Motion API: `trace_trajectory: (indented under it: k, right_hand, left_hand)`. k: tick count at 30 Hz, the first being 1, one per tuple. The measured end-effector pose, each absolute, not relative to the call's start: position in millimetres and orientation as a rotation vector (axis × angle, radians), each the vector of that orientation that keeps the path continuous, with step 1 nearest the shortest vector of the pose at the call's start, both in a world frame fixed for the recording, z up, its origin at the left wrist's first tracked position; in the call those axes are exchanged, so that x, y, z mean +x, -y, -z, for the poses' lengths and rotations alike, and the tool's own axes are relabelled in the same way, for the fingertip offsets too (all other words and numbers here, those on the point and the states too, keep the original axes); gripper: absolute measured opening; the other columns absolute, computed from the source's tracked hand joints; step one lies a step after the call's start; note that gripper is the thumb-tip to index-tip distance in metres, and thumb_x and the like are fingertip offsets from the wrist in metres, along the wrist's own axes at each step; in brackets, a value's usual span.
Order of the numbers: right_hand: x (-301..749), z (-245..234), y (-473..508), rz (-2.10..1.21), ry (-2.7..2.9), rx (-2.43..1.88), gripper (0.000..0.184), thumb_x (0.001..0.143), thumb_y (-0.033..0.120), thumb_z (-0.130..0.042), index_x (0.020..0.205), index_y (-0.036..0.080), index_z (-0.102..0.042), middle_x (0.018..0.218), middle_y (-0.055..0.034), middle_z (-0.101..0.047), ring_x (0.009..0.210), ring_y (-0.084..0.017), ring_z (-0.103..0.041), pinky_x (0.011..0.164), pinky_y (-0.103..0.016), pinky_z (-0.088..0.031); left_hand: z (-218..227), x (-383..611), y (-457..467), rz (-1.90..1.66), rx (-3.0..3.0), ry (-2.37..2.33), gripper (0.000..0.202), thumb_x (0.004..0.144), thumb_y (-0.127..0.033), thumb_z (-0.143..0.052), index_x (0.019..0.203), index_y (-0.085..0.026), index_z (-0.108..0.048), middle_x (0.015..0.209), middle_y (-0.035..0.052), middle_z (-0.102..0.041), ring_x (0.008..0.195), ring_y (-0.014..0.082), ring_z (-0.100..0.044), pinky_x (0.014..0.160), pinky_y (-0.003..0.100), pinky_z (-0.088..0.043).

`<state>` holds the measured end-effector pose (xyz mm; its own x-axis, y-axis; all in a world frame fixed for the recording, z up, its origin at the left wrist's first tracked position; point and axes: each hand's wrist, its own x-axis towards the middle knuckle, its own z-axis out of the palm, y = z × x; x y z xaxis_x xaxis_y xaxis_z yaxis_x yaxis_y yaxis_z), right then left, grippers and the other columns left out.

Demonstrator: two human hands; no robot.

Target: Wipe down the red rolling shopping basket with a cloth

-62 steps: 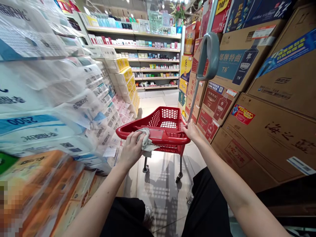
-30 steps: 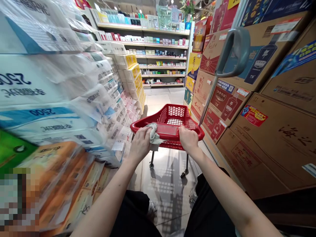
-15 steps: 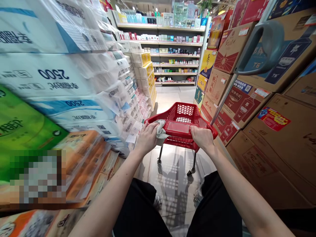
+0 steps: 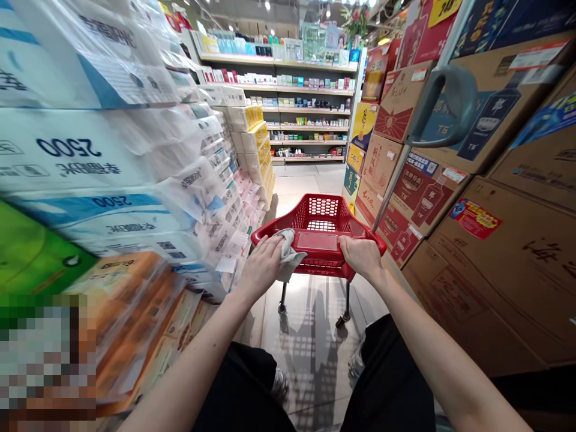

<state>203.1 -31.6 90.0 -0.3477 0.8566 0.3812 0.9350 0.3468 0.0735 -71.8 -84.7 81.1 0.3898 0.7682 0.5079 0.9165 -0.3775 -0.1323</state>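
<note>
A red shopping cart (image 4: 317, 241) with a perforated plastic basket stands in front of me on thin metal legs with casters. My left hand (image 4: 264, 264) is closed at the left part of its handlebar, with a pale grey cloth (image 4: 290, 262) held under the fingers; the cloth's end hangs over the bar. Near the right end of the same handlebar, my right hand (image 4: 362, 258) is wrapped round it. A metal pole with a grey loop handle (image 4: 443, 108) slants up beside the cart's right side; its lower end is hidden.
Wrapped tissue packs (image 4: 94, 150) are piled along the left, with orange packs (image 4: 130, 300) lower down. Cardboard cartons (image 4: 477, 258) form a wall on the right. Shelves (image 4: 310, 90) of small goods close off the aisle ahead. Tiled floor (image 4: 310, 330) lies under the cart.
The view has tilted up and turned slightly right, so the cart and both hands sit a little lower and further left. Both hands remain on the handlebar.
</note>
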Motion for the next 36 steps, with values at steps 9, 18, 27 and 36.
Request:
trace_trajectory:
  k: [9, 18, 27, 36]
  right_hand:
    - [201.6, -93.5, 33.3, 0.355, 2.368, -1.605, 0.054, 0.100, 0.035, -0.012, 0.089, 0.016, -0.061, 0.072, -0.0094, -0.069, 0.068, -0.019, -0.067, 0.053, -0.024, -0.027]
    - [221.5, -99.1, 28.0, 0.296, 2.357, -1.675, 0.055, 0.100, 0.038, -0.013, 0.092, 0.018, -0.063, 0.079, -0.0084, -0.071, 0.072, -0.018, -0.067, 0.056, -0.022, -0.032]
    - [236.6, -104.7, 23.1, 0.156, 2.369, -1.659, 0.055, 0.100, 0.038, -0.015, 0.081, 0.020, -0.063, 0.084, -0.0032, -0.072, 0.081, -0.015, -0.067, 0.059, -0.022, -0.033]
    - [235.9, -105.6, 19.3, 0.081, 2.396, -1.622, 0.057, 0.100, 0.040, -0.013, 0.082, 0.019, -0.063, 0.087, -0.0038, -0.071, 0.084, -0.014, -0.066, 0.063, -0.021, -0.035]
  left_hand:
    - [-127.0, -51.9, 60.4, 0.323, -2.187, 1.916, 0.058, 0.092, -0.048, -0.018, 0.080, -0.017, -0.066, 0.085, 0.0109, -0.070, 0.086, 0.0227, -0.064, 0.089, 0.035, -0.042]
    - [-135.5, -33.9, 27.6, 0.099, -2.451, 2.170, 0.079, 0.086, -0.063, -0.009, 0.089, -0.011, -0.070, 0.094, 0.0182, -0.070, 0.091, 0.0297, -0.065, 0.074, 0.033, -0.044]
    - [-127.9, -16.2, 53.6, 0.257, -2.262, 2.225, 0.080, 0.086, -0.061, -0.005, 0.083, -0.015, -0.070, 0.091, 0.0162, -0.071, 0.090, 0.0314, -0.064, 0.073, 0.037, -0.045]
    - [-119.1, -32.4, 35.2, 0.342, -2.161, 2.617, 0.080, 0.081, -0.068, -0.015, 0.099, -0.012, -0.069, 0.107, 0.0198, -0.067, 0.097, 0.0348, -0.063, 0.079, 0.040, -0.046]
